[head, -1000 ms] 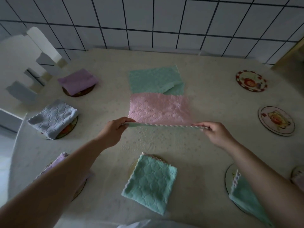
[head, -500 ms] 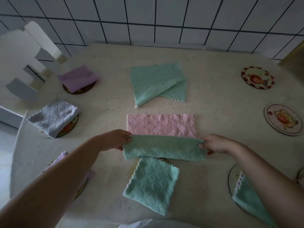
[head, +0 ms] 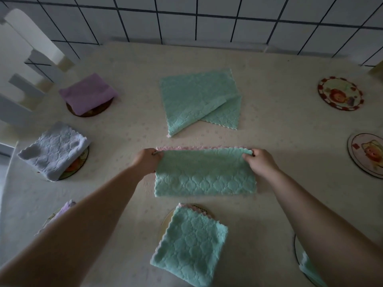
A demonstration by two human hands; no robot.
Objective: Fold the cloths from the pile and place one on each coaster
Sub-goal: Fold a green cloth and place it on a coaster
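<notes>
A green-and-pink cloth (head: 205, 175) lies folded in half on the table centre, green side up, a pink edge showing along its far side. My left hand (head: 146, 160) pinches its far left corner and my right hand (head: 260, 161) pinches its far right corner. Behind it lies the pile, a loose green cloth (head: 196, 98) with one corner turned over. Folded cloths sit on coasters: purple (head: 88, 93), pale blue (head: 53, 149), lilac (head: 64, 208) partly hidden by my left arm, green (head: 190, 247), and another green one (head: 308, 268) at the lower right. Two coasters (head: 339, 93) (head: 366, 155) on the right are bare.
The table (head: 269, 121) has a pale patterned covering and stands against a white tiled wall (head: 207, 17). A white chair back (head: 22, 65) rises at the far left edge.
My hands have carried the near edge of the cloth away from me and laid it on the far edge, so the pink face is covered and the green face is up.
</notes>
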